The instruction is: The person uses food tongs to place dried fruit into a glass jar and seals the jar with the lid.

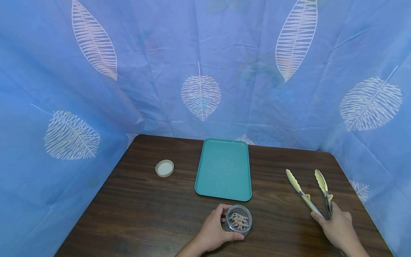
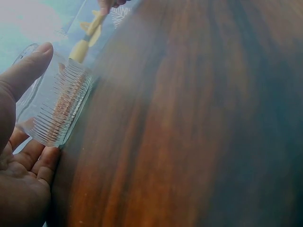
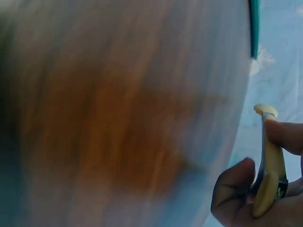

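Observation:
My left hand [image 1: 213, 230] grips a clear round jar [image 1: 228, 225] on the table, fingers on its far left side and thumb along its near side. Seen from above, the jar is uncovered, and pale ring-like pieces [image 1: 239, 221] lie inside. Ridged walls of the jar [image 2: 66, 104] show in the left wrist view, between thumb and fingers. Over at the right, my right hand [image 1: 341, 226] holds a pair of tongs [image 1: 310, 205] by the handle end. The tongs have pale yellow scalloped tips, spread wide apart and pointing away from me.
A teal rectangular tray [image 1: 224, 171] lies at the table's far middle, just beyond the jar. To its left is a round white lid [image 1: 165, 168]. The dark wooden table [image 1: 138, 210] is bordered by a blue leaf-patterned cloth [image 1: 160, 89] at the back and sides.

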Tool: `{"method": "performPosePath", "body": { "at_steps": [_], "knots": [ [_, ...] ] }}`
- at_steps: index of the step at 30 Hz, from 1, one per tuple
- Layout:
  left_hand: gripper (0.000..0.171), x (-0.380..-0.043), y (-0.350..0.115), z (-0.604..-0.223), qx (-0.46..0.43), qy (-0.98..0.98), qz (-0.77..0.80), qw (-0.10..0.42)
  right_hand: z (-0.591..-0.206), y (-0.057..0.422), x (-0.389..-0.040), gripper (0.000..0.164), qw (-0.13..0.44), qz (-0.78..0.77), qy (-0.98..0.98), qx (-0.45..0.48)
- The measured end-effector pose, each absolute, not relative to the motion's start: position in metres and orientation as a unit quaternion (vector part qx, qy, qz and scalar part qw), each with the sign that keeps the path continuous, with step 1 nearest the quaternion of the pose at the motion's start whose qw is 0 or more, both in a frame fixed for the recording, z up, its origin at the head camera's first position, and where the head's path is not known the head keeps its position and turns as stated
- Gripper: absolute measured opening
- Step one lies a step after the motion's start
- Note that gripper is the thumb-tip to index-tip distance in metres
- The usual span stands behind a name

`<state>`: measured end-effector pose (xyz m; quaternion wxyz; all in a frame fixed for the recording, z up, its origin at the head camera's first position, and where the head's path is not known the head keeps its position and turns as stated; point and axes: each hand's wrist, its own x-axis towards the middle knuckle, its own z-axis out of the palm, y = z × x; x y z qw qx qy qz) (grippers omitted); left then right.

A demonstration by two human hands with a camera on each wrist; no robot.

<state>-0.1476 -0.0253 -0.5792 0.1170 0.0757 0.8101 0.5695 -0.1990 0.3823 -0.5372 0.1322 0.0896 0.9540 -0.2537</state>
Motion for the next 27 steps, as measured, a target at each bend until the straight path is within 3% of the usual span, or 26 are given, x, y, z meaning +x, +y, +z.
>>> {"method": "performPosePath", "body": {
  "at_steps": [7,27],
  "knots": [
    [0.077,-0.147,-0.026,-0.579,0.079,0.809,0.572,0.114,-0.545,0.393,-0.201,0.093,0.141,-0.236,0.957,0.097],
    [0.081,-0.149,-0.027,-0.579,0.081,0.807,0.573,0.118,-0.553,0.396,-0.202,0.123,0.175,-0.119,0.975,0.065]
  ]
}}
